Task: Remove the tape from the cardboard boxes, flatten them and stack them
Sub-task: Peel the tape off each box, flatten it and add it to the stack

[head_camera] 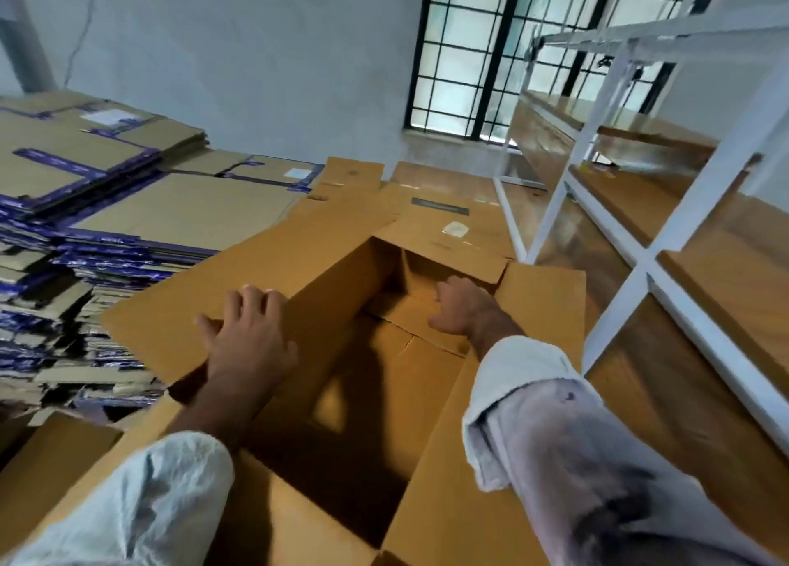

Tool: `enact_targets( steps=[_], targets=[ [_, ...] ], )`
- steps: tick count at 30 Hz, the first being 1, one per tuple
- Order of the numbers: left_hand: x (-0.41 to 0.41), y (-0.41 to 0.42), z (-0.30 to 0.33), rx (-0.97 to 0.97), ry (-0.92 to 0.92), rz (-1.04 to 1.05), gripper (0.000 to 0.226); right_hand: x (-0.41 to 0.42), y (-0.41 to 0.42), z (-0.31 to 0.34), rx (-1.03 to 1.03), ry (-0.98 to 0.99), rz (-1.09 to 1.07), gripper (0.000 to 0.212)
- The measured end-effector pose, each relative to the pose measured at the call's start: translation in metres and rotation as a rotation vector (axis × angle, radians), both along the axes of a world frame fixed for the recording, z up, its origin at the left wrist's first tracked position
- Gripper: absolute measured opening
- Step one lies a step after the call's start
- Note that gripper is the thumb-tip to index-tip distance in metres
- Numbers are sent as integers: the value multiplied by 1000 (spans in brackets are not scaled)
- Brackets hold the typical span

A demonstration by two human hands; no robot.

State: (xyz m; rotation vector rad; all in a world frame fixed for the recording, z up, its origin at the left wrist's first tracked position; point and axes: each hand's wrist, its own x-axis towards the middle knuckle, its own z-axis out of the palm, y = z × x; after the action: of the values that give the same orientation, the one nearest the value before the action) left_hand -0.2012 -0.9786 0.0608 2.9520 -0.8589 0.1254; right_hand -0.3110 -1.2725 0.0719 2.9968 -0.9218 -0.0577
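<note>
Your open cardboard box (pixel 341 352) stands directly below you, flaps spread outward. Your left hand (pixel 245 335) rests on the box's left flap, its grip wide with fingers spread flat. Your right hand (pixel 463 305) reaches inside toward the far inner wall, fingers relaxed and holding nothing. Left of the box rises a stack of flattened boxes (pixel 98 189) carrying purple tape (pixel 128 262); right of it stands a white shelving rack (pixel 632 206).
</note>
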Motion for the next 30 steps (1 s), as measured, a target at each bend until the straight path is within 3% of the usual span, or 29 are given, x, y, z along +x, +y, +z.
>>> enact_targets(
  steps=[2, 5, 9, 12, 16, 22, 25, 30],
  targets=[
    [-4, -2, -8, 1, -20, 14, 89, 10, -20, -10, 36, 26, -17, 67],
    [-4, -1, -5, -5, -19, 10, 87, 23, -51, -12, 4, -86, -42, 92],
    [-2, -2, -4, 23, 5, 25, 93, 44, -90, 2, -23, -231, -116, 102],
    [-2, -5, -4, 13, 13, 46, 91, 64, -112, 7, -19, -172, -182, 98],
    [2, -10, -3, 36, 0, 83, 82, 94, -130, 0, 58, -75, -282, 55],
    [8, -14, -5, 51, 1, 114, 75, 113, -139, -27, -13, -228, -342, 19],
    [8, -15, -4, 55, -12, 115, 69, 108, -138, -23, 19, -222, -336, 20],
    [-2, -10, -1, 29, -18, 85, 68, 92, -94, -16, 92, -259, -286, 65]
  ],
)
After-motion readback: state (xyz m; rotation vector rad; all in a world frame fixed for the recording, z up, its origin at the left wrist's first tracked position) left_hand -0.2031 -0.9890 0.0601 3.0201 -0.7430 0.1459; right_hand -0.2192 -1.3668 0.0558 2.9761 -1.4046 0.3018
